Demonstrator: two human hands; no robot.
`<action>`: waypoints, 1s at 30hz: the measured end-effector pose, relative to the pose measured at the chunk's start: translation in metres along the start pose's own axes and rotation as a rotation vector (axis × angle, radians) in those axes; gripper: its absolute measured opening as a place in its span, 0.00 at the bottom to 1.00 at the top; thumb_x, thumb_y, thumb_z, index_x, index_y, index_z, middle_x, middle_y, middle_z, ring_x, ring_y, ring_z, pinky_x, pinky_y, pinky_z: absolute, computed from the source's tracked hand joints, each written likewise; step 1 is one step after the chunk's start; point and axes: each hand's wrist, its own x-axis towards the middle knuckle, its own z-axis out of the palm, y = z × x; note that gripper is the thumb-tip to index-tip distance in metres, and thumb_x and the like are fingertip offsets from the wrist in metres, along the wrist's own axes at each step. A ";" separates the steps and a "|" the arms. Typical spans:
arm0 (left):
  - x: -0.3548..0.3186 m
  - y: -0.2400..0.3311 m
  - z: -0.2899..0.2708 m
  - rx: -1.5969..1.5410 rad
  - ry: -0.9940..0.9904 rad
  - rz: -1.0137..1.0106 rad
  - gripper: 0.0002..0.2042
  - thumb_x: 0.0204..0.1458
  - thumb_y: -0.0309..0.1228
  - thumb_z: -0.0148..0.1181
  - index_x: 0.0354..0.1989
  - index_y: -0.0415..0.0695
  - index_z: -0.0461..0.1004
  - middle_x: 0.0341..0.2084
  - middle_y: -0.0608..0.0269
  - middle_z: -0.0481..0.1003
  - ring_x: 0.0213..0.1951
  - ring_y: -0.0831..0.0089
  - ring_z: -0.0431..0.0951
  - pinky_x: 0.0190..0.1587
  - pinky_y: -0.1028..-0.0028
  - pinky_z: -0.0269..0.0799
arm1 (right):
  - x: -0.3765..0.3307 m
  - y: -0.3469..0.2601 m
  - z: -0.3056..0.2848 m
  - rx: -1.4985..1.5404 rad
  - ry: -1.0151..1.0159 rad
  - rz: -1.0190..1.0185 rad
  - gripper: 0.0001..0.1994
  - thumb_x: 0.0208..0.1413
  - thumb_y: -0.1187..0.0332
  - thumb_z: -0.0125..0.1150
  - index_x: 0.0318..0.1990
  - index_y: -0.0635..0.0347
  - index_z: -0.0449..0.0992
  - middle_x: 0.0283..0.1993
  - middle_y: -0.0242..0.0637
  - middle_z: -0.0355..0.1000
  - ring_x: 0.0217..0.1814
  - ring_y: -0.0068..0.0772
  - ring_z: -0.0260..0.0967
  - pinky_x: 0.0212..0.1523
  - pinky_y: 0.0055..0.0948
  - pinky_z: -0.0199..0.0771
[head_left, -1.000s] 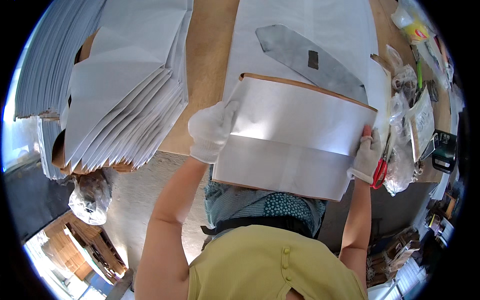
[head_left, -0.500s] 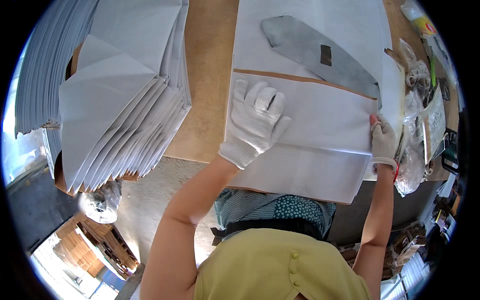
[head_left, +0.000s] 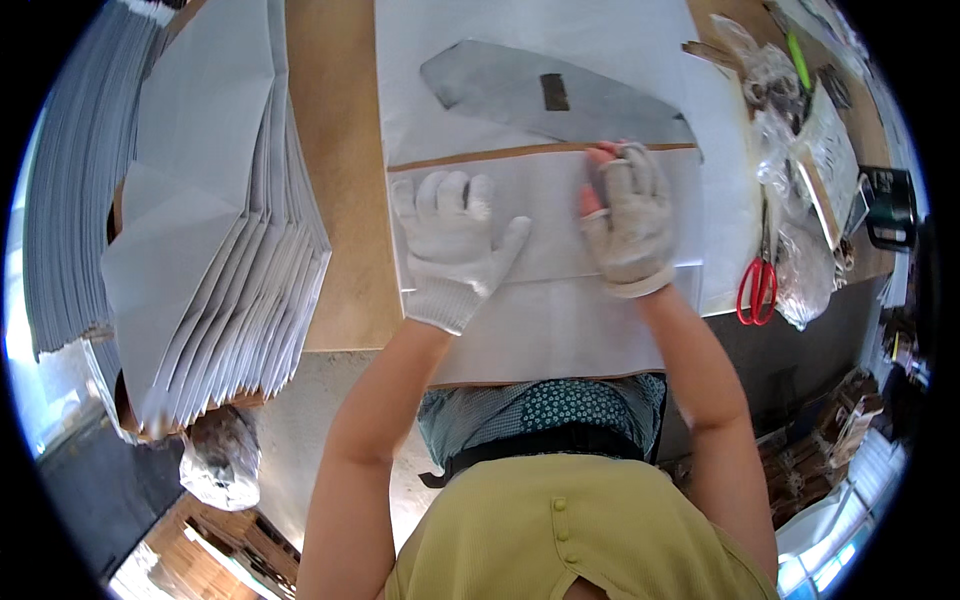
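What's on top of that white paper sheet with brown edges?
The white-gloved left hand lies on the sheet; the blurred, gloved right hand is on or above it. Whatever is beneath them is covered.

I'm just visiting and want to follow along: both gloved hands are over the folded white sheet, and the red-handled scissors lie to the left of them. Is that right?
Not quite: the red-handled scissors lie to the right of them, as the head view shows. The left hand and right hand are indeed over the folded white sheet.
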 end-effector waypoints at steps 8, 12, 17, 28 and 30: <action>-0.017 -0.015 0.004 -0.349 0.085 0.428 0.40 0.38 0.45 0.79 0.63 0.46 0.70 0.57 0.54 0.69 0.62 0.52 0.68 0.68 0.45 0.64 | -0.038 0.101 -0.048 -0.194 0.104 0.047 0.25 0.57 0.63 0.62 0.62 0.58 0.74 0.63 0.49 0.70 0.69 0.57 0.64 0.70 0.51 0.64; 0.009 0.006 -0.003 -0.254 0.189 0.319 0.40 0.42 0.42 0.77 0.66 0.45 0.68 0.58 0.52 0.70 0.61 0.50 0.70 0.68 0.46 0.62 | -0.023 0.104 -0.054 -0.288 0.152 -0.032 0.25 0.55 0.63 0.63 0.61 0.57 0.75 0.62 0.48 0.70 0.69 0.56 0.65 0.69 0.50 0.65; 0.053 0.026 -0.025 -0.277 0.056 0.150 0.33 0.50 0.35 0.71 0.66 0.45 0.69 0.51 0.53 0.76 0.57 0.50 0.73 0.64 0.51 0.64 | 0.013 0.068 -0.077 -0.135 0.285 0.026 0.17 0.52 0.65 0.67 0.50 0.51 0.81 0.57 0.39 0.75 0.66 0.50 0.69 0.66 0.47 0.69; -0.063 0.105 -0.124 -0.097 -0.289 0.441 0.10 0.52 0.36 0.64 0.36 0.43 0.78 0.38 0.58 0.76 0.45 0.54 0.77 0.56 0.50 0.71 | 0.009 -0.005 -0.155 -0.092 -0.099 -0.236 0.05 0.53 0.66 0.64 0.36 0.51 0.81 0.39 0.36 0.80 0.52 0.43 0.78 0.57 0.40 0.76; -0.097 0.109 -0.099 -0.116 -0.655 0.348 0.09 0.57 0.35 0.57 0.34 0.43 0.80 0.34 0.53 0.76 0.46 0.52 0.79 0.50 0.50 0.75 | 0.002 -0.006 -0.151 0.099 -0.149 -0.211 0.06 0.54 0.68 0.63 0.39 0.51 0.82 0.40 0.37 0.80 0.51 0.43 0.78 0.56 0.40 0.76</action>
